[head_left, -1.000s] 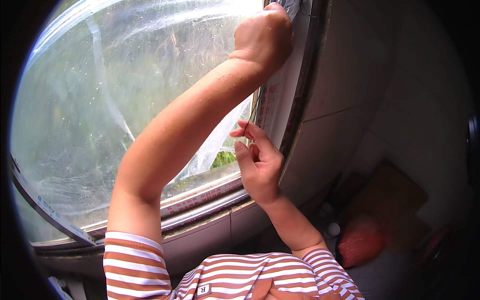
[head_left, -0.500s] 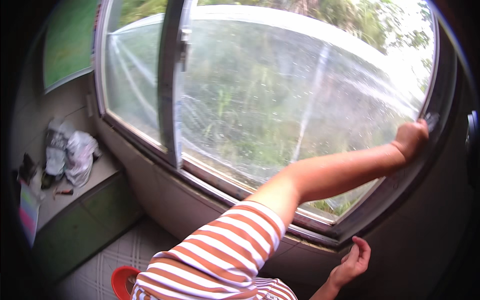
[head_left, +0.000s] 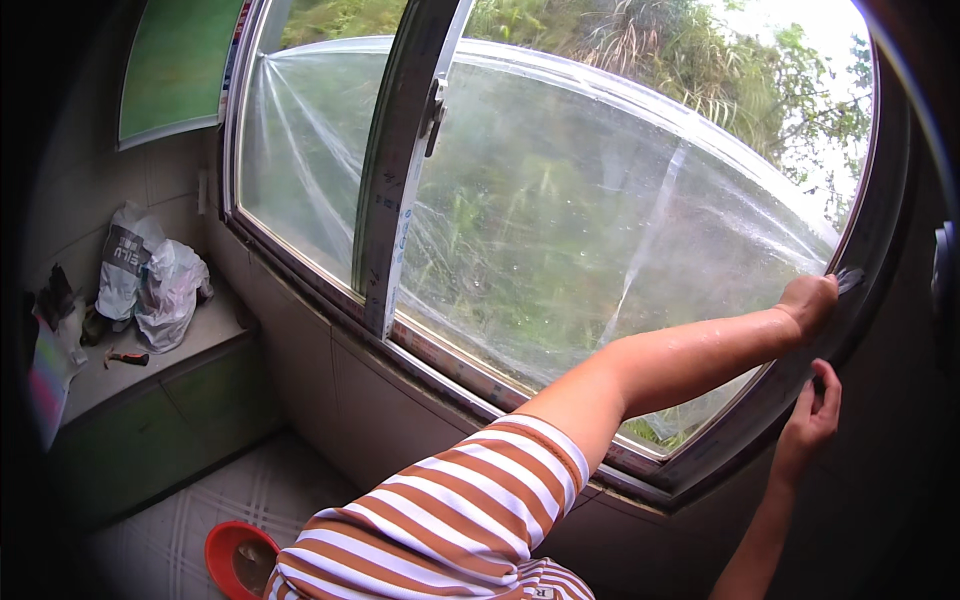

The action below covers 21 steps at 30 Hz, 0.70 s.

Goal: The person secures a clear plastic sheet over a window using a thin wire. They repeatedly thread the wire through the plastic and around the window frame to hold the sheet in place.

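Observation:
My left hand, at the end of the arm in the striped sleeve, reaches across to the right side of the window frame. It is closed on a crumpled grey cloth that sticks out past the fingers and lies against the frame. Just below it, my right hand is raised beside the wall, fingers loosely bent and apart, with nothing in them. The sliding window has clear plastic sheeting behind its lower part, with water drops showing.
A red bucket stands on the tiled floor at lower left. On the ledge at left lie plastic bags and a hammer. A dark latch sits on the window's middle upright. A green board hangs at upper left.
My left hand is still on the right frame with the cloth, slightly lower in view. My right hand has risen toward it. The view has shifted, so the window appears farther right.

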Each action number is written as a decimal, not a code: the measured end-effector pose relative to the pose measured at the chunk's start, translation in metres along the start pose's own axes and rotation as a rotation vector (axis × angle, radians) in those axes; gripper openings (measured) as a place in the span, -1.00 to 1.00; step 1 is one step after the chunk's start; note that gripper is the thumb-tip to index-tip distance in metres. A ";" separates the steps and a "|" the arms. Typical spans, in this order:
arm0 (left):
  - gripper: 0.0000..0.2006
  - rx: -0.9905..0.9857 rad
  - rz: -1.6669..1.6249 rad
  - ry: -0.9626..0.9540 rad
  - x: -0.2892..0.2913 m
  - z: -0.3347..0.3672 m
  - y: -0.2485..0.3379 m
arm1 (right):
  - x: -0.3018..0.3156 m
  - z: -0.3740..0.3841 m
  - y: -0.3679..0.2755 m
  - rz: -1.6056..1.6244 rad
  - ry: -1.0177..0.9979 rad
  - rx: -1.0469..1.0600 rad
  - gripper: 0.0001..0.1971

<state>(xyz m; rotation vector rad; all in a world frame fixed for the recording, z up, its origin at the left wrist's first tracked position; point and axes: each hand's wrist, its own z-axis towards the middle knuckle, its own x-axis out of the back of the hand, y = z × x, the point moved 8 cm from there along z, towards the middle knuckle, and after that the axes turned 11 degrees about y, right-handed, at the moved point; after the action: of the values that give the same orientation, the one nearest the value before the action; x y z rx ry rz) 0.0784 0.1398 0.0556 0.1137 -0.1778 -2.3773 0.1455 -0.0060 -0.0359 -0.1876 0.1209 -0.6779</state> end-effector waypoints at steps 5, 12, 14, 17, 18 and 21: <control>-0.66 -0.014 -0.156 -0.306 0.012 -0.001 0.025 | -0.015 0.045 0.074 0.059 -0.007 -0.080 -0.77; -0.91 -0.006 -0.112 -0.423 0.029 0.015 0.002 | -0.057 0.016 0.048 -0.232 0.100 -0.033 -0.78; -0.89 -0.056 -0.065 -0.561 0.030 0.011 0.009 | -0.052 0.019 0.052 -0.111 0.188 -0.099 -0.83; -0.84 -0.141 -0.037 -0.538 0.033 0.014 0.017 | -0.057 0.024 0.040 -0.113 0.144 -0.016 -0.88; -0.84 -0.126 -0.022 -0.559 0.035 0.014 0.016 | -0.060 0.023 0.034 -0.047 0.116 -0.027 -0.89; -0.86 -0.091 -0.044 -0.552 0.030 0.013 0.005 | -0.056 0.022 0.036 -0.061 0.192 -0.143 -0.89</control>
<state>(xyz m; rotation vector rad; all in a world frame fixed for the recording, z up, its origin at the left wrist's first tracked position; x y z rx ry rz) 0.0579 0.1168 0.0678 -0.5911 -0.3269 -2.4026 0.1280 0.0602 -0.0196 -0.2642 0.3490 -0.7482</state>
